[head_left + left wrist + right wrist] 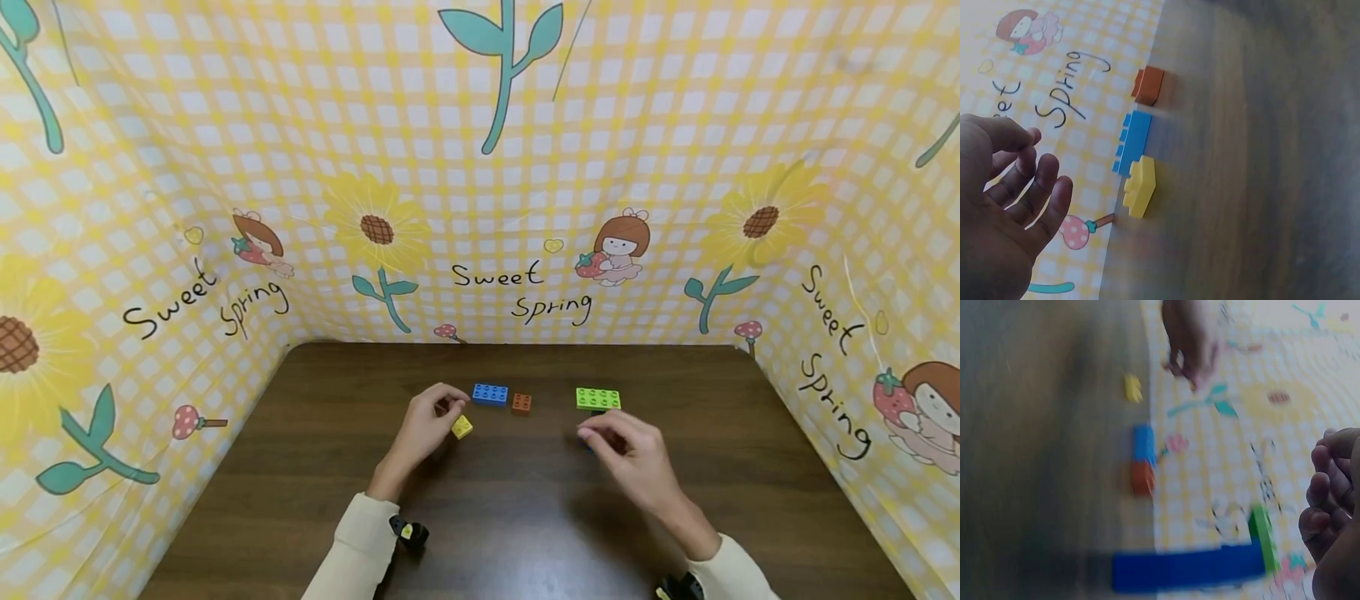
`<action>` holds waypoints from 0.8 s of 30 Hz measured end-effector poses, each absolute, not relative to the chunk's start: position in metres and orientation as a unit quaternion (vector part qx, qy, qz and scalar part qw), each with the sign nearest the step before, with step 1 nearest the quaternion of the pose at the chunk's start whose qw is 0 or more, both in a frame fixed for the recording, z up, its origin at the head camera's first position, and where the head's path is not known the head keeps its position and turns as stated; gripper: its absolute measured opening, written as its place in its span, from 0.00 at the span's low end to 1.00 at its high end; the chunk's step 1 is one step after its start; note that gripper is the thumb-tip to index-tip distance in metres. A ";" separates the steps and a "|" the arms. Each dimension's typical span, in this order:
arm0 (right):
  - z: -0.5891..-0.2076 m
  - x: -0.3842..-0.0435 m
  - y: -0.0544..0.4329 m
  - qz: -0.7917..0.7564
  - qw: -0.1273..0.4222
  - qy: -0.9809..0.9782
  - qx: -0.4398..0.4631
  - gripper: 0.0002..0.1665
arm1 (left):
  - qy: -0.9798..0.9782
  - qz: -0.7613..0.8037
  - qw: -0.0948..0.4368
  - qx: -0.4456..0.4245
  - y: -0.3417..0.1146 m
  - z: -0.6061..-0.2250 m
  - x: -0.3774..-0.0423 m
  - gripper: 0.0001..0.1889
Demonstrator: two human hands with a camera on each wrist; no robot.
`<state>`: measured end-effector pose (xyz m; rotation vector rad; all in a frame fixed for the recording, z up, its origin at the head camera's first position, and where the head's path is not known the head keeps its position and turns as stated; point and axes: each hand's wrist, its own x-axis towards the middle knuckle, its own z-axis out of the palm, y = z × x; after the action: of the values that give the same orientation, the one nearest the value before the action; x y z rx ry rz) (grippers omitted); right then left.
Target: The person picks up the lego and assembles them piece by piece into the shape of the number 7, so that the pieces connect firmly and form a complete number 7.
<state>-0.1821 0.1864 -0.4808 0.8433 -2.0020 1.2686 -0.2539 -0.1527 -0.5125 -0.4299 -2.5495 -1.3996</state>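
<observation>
My left hand [431, 417] hovers by a small yellow brick [462, 427], its thumb and index tips close together with nothing visible between them. In the left wrist view the yellow brick [1140, 187] stands apart from those loosely bent fingers. My right hand [633, 454] is near a bright green brick [597, 398], fingers loosely curled and holding nothing visible. The green brick caps a tall dark blue column [1185, 570], seen side-on in the right wrist view; in the head view the hand mostly hides the column.
A blue brick [490, 394] and a small brown-orange brick [521, 404] lie side by side between my hands, toward the back of the dark wooden table [495, 517]. A yellow checked cloth [480, 217] encloses the table at the back and both sides.
</observation>
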 end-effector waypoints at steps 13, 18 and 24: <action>-0.512 -0.197 0.119 0.399 0.121 -0.843 0.340 0.02 | -0.868 -0.463 0.091 -0.153 -0.159 -0.522 -0.280 0.08; -0.519 -0.212 0.102 0.333 0.055 -0.877 0.342 0.08 | -0.880 -0.432 0.076 -0.183 -0.154 -0.524 -0.292 0.10; -0.527 -0.228 0.084 0.273 0.022 -0.888 0.369 0.14 | -0.885 -0.406 0.026 -0.225 -0.147 -0.525 -0.299 0.15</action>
<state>-0.2282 0.0835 -0.5268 1.1448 -2.7515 0.8452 -0.2990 -0.1467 -0.5245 -0.6959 -2.7367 -1.2553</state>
